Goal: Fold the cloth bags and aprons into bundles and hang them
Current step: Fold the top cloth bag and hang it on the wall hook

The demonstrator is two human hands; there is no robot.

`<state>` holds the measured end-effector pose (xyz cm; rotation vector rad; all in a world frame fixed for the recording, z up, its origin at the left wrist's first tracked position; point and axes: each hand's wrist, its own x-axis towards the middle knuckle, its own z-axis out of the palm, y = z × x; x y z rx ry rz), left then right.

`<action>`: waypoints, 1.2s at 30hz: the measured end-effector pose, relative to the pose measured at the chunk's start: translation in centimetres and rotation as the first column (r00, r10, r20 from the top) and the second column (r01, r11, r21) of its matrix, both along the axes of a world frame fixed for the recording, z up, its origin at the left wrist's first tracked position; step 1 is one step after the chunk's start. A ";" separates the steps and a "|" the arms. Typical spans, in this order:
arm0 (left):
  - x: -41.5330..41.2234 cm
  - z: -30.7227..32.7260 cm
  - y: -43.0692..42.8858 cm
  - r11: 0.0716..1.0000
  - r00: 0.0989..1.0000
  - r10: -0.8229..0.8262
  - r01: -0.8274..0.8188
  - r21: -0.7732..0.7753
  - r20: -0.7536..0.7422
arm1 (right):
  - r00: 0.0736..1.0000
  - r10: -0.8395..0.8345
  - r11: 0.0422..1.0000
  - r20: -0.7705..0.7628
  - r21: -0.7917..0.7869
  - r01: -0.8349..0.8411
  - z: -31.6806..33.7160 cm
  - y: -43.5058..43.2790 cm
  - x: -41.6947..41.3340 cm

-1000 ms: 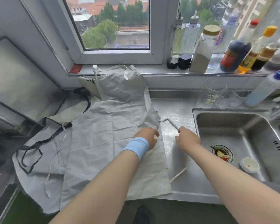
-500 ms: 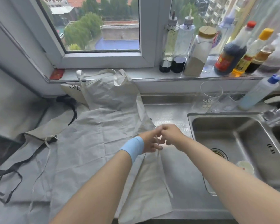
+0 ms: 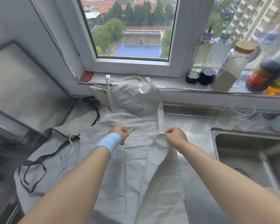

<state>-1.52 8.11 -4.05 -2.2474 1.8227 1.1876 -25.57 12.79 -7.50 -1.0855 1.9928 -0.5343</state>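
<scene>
Both left hand [image 3: 120, 135] and right hand [image 3: 174, 135] pinch the apron tie string [image 3: 146, 134]; a glass [image 3: 238, 118] reads "RET".

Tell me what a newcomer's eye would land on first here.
At centre the left hand, above a blue wristband, and the right hand each grip the tie string of a pale apron spread over the steel counter. Behind it a cloth bag leans against the windowsill, where bottles crowd the right end.
</scene>
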 end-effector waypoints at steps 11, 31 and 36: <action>-5.0 -6.6 1.4 0.935 0.935 -0.353 0.351 0.054 0.040 | 0.913 -0.357 0.914 0.195 0.272 0.299 -3.4 0.5 -0.9; -8.5 -1.0 5.4 0.942 0.959 -0.071 -0.026 -0.334 -0.276 | 0.784 0.042 0.993 0.619 -0.114 0.037 6.1 1.1 3.8; -2.6 -1.0 1.4 0.909 0.853 0.345 -0.407 -0.086 -0.391 | 0.914 0.178 0.978 0.364 -0.164 -0.126 4.6 -0.6 5.9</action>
